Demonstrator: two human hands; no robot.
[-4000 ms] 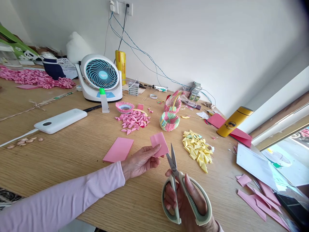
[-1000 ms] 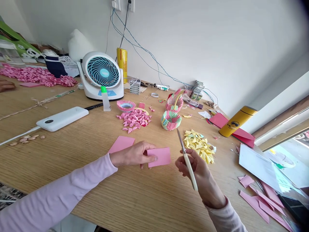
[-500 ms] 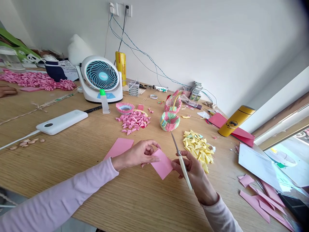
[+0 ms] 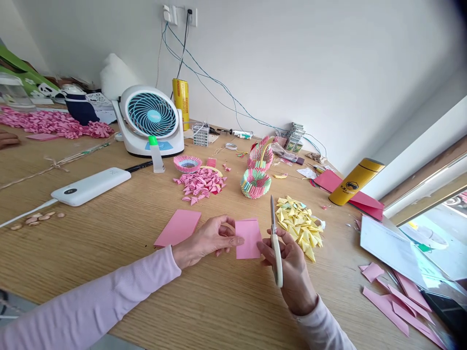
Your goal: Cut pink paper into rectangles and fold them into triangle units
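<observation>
My left hand pinches the left edge of a small pink paper rectangle, held upright above the table. At the paper's lower right edge are the fingertips of my right hand, which also holds scissors with a cream handle, blades pointing up and away from me. A stack of pink paper lies left of my left hand. Beyond the hands sit a heap of pink folded pieces, a heap of yellow folded pieces and a green and pink paper basket.
A white fan and a glue bottle stand at the back left, near a white power bank. A yellow flask leans at the right, above pink scraps. Another person's hand shows at the far left.
The pink paper has turned from a slant to nearly upright between my hands. The scissors in my right hand have swung to point more straight ahead.
</observation>
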